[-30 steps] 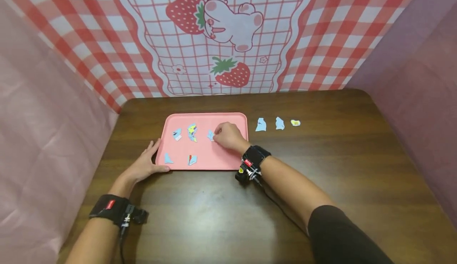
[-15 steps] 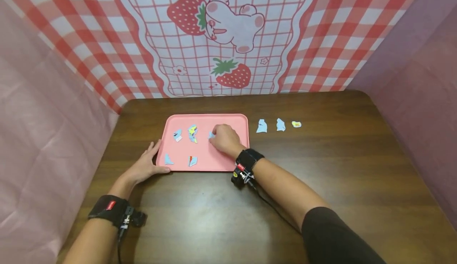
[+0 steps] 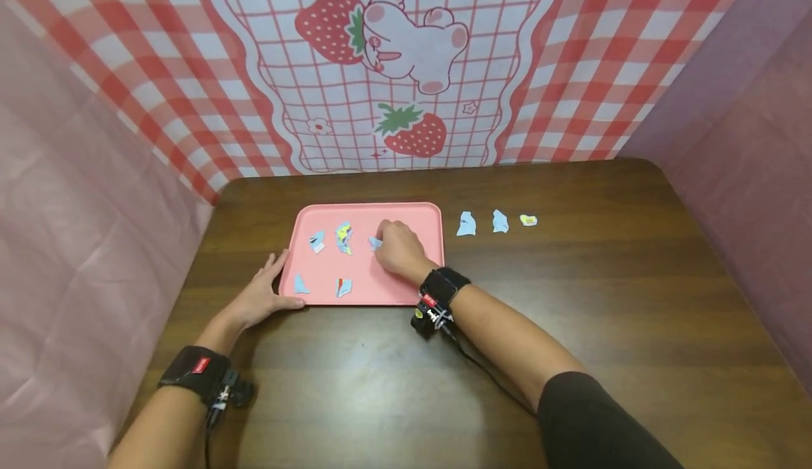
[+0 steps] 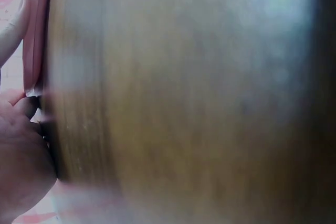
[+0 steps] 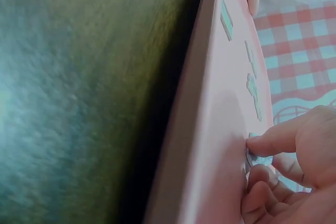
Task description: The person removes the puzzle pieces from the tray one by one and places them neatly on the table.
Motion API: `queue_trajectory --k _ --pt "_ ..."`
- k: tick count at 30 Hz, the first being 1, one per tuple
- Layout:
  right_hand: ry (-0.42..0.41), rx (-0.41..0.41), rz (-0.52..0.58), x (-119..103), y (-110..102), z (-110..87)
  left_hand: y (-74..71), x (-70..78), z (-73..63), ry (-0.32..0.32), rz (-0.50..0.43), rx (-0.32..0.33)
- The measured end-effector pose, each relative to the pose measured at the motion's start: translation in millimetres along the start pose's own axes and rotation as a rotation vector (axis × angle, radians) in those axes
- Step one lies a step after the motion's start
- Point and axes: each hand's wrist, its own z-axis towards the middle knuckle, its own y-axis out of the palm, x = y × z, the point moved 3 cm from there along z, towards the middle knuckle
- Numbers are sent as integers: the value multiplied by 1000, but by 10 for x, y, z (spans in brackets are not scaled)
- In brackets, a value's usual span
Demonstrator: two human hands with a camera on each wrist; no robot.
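A pink tray (image 3: 393, 291) lies on the table with several flat, irregular puzzle pieces on it. My right hand (image 3: 401, 252) is over the tray's right half, pinching a light-blue puzzle piece (image 3: 374, 243) between thumb and fingertips. In the right wrist view that puzzle piece (image 5: 260, 158) is low at the tray surface, partly hidden by the fingers. My left hand (image 3: 259, 300) rests against the tray's near left corner, thumb along the front and straight fingers at the left side. To its left on the tray are a yellow-and-blue puzzle piece (image 3: 343, 238) and a blue-and-white puzzle piece (image 3: 317, 241).
Nearer on the tray lie a plain blue piece (image 3: 301, 284) and one with a red stripe (image 3: 344, 287). Right of the tray, a row holds two blue pieces (image 3: 466, 223) and a small yellow one (image 3: 528, 221). A checked strawberry cloth (image 3: 406, 67) hangs behind the brown table (image 3: 603, 278).
Over the last second my right hand has shifted slightly toward me and left, staying at the same light-blue puzzle piece. My left hand stays at the tray corner.
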Motion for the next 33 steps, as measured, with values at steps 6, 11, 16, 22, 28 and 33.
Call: queue_trajectory --k 6,11,16,22,28,33 --pt "-11 21 42 45 -63 -86 18 17 20 -3 13 6" --pt "-25 68 146 89 -216 -189 31 17 29 10 17 6" --pt "-23 111 264 209 -412 -331 24 1 11 9 30 2" --pt "-5 203 295 582 -721 -491 35 2 2 7 24 4" --pt "119 286 385 1168 -1113 -622 37 16 -12 8 30 3" --pt "249 321 624 1679 -1381 -681 23 35 -26 9 32 2"
